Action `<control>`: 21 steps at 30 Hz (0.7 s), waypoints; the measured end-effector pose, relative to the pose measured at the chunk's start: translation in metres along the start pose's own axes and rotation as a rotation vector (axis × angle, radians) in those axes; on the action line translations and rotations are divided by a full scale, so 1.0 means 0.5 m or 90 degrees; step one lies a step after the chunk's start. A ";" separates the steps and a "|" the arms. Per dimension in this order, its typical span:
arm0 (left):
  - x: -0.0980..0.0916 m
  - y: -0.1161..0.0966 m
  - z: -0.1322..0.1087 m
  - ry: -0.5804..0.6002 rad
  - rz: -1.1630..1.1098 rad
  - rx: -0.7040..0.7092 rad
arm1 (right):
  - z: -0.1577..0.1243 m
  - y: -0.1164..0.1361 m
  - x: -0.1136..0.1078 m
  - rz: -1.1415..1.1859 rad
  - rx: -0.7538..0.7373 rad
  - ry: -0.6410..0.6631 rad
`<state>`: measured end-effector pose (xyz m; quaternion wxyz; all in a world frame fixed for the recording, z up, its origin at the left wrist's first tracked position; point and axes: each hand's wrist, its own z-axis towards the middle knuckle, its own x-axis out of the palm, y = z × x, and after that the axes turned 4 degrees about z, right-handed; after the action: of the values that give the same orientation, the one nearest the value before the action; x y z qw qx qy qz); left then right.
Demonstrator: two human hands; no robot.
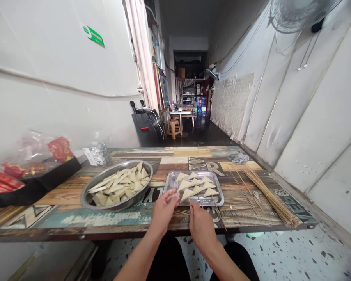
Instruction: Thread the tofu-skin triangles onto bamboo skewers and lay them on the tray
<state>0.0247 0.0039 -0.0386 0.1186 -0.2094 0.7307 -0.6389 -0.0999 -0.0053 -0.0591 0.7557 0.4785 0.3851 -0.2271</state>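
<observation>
- Head view: far left, a black box (48, 182) with red packets (4, 178).
- Metal bowl (117, 207) on the desk (105, 221), heaped with pale triangles (119, 185).
- Left hand (163, 208) by the tray (171, 180), fingers bent near the nearest triangle (187, 194); cannot tell whether they grip it.
- Right hand (201, 221), fingers closed on a thin skewer (189, 200) at that triangle.
- Far right, a skewer bundle (273, 199).

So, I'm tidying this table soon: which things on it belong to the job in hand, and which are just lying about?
Job in hand:
Pale triangular pieces in the metal bowl and on the tray
Thin sticks, bundled and loose

Apparently just lying about:
Black box with red packets
Crumpled clear plastic
Shiny crumpled bundle beyond the bowl
</observation>
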 end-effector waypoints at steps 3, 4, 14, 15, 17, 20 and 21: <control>-0.003 0.015 0.001 0.009 0.077 0.056 | 0.023 0.016 0.007 -0.043 0.022 0.033; -0.005 0.020 0.003 0.011 0.085 0.067 | 0.031 0.022 0.009 -0.054 0.030 0.042; -0.021 0.044 0.006 0.020 0.081 0.070 | 0.077 0.052 0.023 -0.102 0.059 0.082; -0.022 0.045 0.005 0.026 0.086 0.073 | 0.076 0.054 0.021 -0.105 0.053 0.082; -0.025 0.045 0.002 0.030 0.095 0.080 | 0.068 0.055 0.011 -0.111 0.034 0.079; -0.027 0.040 -0.013 0.006 0.201 0.133 | 0.043 0.047 -0.019 -0.132 0.026 0.063; -0.026 0.037 -0.020 -0.010 0.278 0.161 | 0.033 0.041 -0.031 -0.141 0.032 0.053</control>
<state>0.0290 0.0205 -0.0565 0.2846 -0.0352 0.6720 -0.6828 -0.0886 -0.0113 -0.0314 0.6972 0.4609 0.4610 -0.2983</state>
